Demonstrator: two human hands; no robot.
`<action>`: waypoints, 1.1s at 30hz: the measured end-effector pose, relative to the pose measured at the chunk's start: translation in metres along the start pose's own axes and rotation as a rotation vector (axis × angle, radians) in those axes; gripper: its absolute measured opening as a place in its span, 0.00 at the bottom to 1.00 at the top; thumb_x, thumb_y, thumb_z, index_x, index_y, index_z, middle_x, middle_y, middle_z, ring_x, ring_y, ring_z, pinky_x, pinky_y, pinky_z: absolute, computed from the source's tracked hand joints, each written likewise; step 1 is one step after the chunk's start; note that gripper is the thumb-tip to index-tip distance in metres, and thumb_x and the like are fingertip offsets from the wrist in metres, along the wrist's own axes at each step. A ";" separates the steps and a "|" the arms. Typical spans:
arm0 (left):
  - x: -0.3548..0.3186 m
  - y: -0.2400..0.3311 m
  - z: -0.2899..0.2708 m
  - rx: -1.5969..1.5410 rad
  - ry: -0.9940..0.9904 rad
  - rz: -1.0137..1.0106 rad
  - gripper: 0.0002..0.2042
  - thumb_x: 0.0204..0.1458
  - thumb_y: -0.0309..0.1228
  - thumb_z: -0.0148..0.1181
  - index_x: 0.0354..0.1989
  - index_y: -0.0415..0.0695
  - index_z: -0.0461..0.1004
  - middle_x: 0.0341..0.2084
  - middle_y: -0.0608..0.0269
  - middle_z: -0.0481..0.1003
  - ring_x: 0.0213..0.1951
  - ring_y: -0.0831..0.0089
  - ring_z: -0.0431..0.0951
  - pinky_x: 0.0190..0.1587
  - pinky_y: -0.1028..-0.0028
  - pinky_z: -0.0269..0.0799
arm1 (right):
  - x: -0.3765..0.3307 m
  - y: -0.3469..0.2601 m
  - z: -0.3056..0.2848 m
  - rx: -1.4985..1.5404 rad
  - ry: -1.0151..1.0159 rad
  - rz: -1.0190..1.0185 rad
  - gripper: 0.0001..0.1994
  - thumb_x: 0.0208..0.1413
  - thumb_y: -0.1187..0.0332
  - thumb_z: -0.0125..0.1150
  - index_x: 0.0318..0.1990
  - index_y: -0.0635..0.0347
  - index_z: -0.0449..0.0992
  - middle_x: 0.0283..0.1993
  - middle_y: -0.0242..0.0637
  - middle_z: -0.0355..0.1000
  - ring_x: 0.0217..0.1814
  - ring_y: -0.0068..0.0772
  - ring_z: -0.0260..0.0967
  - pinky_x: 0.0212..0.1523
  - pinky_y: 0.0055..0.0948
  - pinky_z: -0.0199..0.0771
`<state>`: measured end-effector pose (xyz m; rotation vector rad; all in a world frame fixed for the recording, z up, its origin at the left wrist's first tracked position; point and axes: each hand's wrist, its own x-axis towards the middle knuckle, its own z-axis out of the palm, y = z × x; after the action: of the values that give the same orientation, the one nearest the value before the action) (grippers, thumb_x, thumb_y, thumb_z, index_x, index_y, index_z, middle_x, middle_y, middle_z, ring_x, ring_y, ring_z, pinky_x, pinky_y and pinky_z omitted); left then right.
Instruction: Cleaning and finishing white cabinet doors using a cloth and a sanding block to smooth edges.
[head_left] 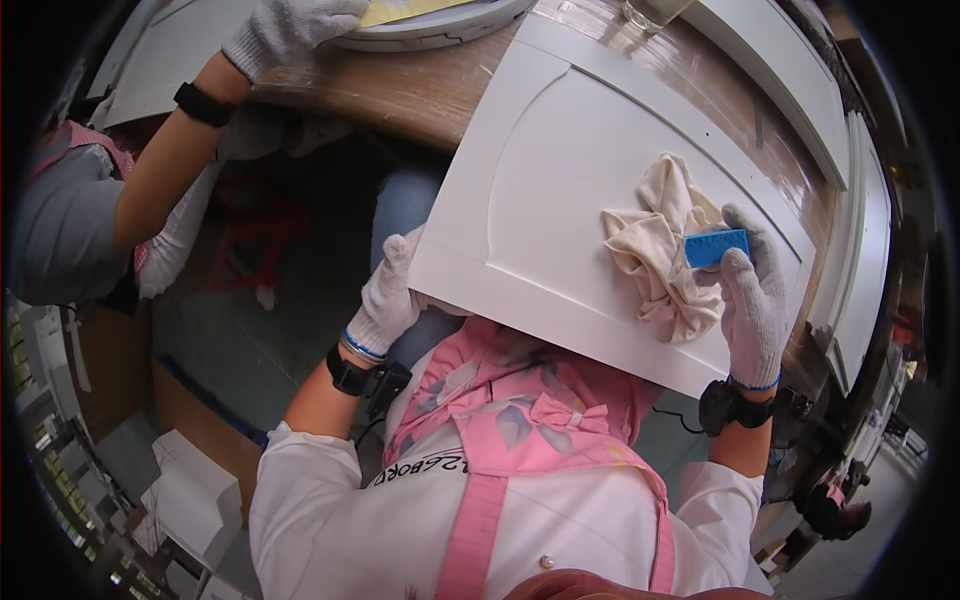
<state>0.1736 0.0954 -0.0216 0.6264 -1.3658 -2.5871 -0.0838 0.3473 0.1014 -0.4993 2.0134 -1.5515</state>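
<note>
A white cabinet door panel [560,190] with a raised frame lies tilted before me, its near edge over my lap. At its left corner my left hand [390,300], in a white knit glove, grips the edge with the thumb up and the other fingers partly hidden underneath. My gloved right hand [757,300] holds a small blue rectangular block [716,248] between thumb and fingers, above the panel's right part. Just left of that hand, a crumpled cream cloth [660,240] rests on the panel; the block overlaps its right side in view.
The wooden table [400,100] carries a clear cup [655,12] at the far edge. More white panels [780,80] stand along the right. On the left, a co-worker's gloved hand [290,35] is at a rounded white piece [440,28]. A red stool [255,235] stands below.
</note>
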 end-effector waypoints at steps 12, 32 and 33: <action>0.004 -0.012 -0.011 -0.057 -0.013 0.055 0.34 0.63 0.51 0.50 0.68 0.37 0.54 0.53 0.50 0.71 0.45 0.63 0.81 0.37 0.65 0.85 | 0.042 -0.030 0.088 0.281 -0.246 0.230 0.25 0.61 0.70 0.57 0.63 0.75 0.61 0.45 0.44 0.69 0.42 0.28 0.72 0.41 0.22 0.75; 0.004 -0.009 -0.013 0.076 -0.070 0.086 0.36 0.62 0.53 0.52 0.65 0.32 0.57 0.53 0.53 0.72 0.54 0.70 0.73 0.54 0.73 0.69 | 0.230 -0.051 0.171 -0.894 0.186 -0.740 0.20 0.51 0.64 0.67 0.53 0.57 0.76 0.53 0.47 0.71 0.59 0.52 0.64 0.60 0.43 0.67; 0.005 -0.012 -0.015 0.118 -0.066 0.105 0.36 0.62 0.53 0.52 0.65 0.32 0.57 0.53 0.53 0.71 0.53 0.69 0.74 0.54 0.73 0.70 | 0.222 -0.048 0.153 -0.892 0.228 -0.806 0.21 0.52 0.63 0.67 0.53 0.57 0.75 0.54 0.47 0.70 0.60 0.52 0.64 0.60 0.43 0.67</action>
<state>0.1765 0.0893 -0.0406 0.4760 -1.5374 -2.4796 -0.1644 0.0864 0.0755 -1.7006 2.8353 -0.9818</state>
